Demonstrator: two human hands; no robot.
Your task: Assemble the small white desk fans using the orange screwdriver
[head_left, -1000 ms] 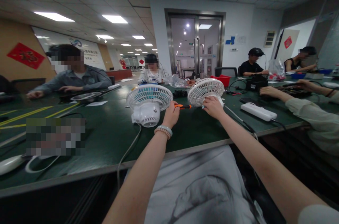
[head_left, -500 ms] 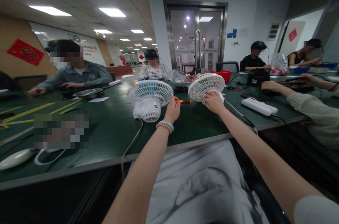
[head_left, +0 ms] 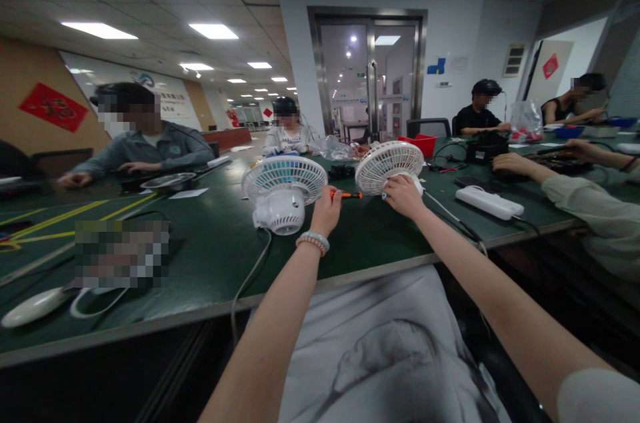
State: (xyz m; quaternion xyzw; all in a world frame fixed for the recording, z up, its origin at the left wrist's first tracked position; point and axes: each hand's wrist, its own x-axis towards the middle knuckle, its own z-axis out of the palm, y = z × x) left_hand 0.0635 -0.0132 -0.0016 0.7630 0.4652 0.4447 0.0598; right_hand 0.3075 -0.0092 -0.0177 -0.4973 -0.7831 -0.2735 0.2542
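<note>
On the tabletop (head_left: 210,256), the left fan (head_left: 283,203) and right fan (head_left: 385,166) stand apart, a screwdriver (head_left: 351,195) between them in the left hand (head_left: 327,211); a power strip (head_left: 489,202) lies right, a bin (head_left: 425,144) far behind.

1. Our left forearm (head_left: 277,316), bare, rises from the lower edge and slants up to the right.
2. Our left wrist (head_left: 320,228) runs nearly in line with that forearm.
3. Our left hand (head_left: 327,208) shows its back, the fingers curled into a grip and partly hidden.
4. Our right forearm (head_left: 480,270), bare, slopes from the lower right up to the left.
5. Our right hand (head_left: 404,196), knuckles uppermost, points leftward with bent fingers.
6. The two hands stand near each other, apart, the right slightly higher.
</note>
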